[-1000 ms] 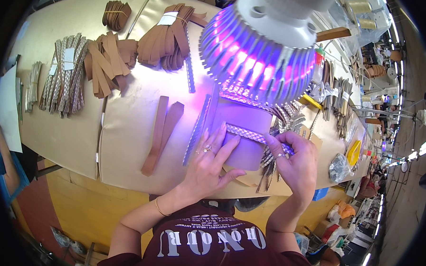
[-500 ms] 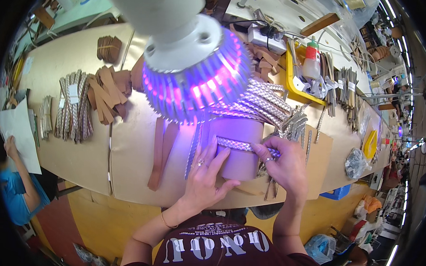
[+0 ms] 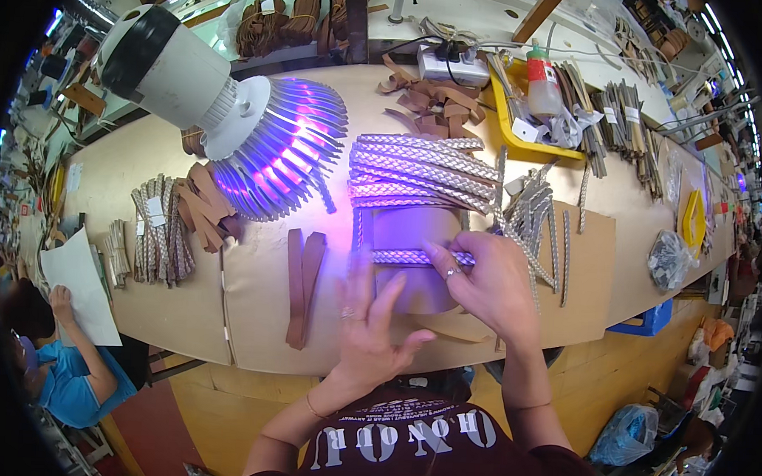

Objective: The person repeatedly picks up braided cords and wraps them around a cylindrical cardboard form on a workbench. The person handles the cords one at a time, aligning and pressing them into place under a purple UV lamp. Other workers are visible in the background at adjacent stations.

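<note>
A silvery braided strap (image 3: 395, 256) lies crosswise over a tan curved piece (image 3: 413, 292) on the table before me. My right hand (image 3: 496, 287) holds the strap near its right part, thumb and fingers closed on it. Just left of the tan piece, my left hand (image 3: 367, 327) has its fingers apart and holds nothing; its fingertips are smeared by motion. Beyond both hands lies a stack of similar braided straps (image 3: 426, 170). More thin braided lengths (image 3: 531, 206) spread out to the right of that stack.
A finned lamp (image 3: 287, 145) glowing purple hangs over the table's left half. Brown strips (image 3: 304, 290) and braided bundles (image 3: 162, 228) lie left. A yellow tray (image 3: 525, 146) holds a red-labelled bottle (image 3: 542, 88). A person in blue (image 3: 94, 383) handles white paper at far left.
My left hand has lifted off the strap and opened. My right hand has shifted left along the strap. The head view has moved, so the lamp appears farther left and uncovers the strap stack.
</note>
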{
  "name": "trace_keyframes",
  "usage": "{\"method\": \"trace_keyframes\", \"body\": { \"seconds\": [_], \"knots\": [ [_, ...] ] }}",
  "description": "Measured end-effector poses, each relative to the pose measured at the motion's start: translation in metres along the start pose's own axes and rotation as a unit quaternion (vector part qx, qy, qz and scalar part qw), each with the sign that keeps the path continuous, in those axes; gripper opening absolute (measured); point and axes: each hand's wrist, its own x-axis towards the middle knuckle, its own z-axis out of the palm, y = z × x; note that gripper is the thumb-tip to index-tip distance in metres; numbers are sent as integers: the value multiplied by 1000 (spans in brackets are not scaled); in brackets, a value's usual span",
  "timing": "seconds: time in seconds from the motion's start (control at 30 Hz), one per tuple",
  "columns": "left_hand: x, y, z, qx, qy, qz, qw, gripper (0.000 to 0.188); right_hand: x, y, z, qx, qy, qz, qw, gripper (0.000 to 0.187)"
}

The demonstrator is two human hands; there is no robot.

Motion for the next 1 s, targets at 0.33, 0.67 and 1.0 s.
{"method": "trace_keyframes", "body": {
  "seconds": [0.33, 0.67, 1.0],
  "knots": [
    [13, -1, 14, -39, -74, 9, 996, 76, -6, 23, -21, 50, 1, -6, 999, 33],
    [17, 6, 12, 49, -98, 17, 994, 75, -4, 37, -25, 145, -28, 42, 988, 39],
    [21, 6, 7, 104, -127, 39, 986, 79, -9, 65, 9, 231, -20, 71, 970, 34]
  ]
}}
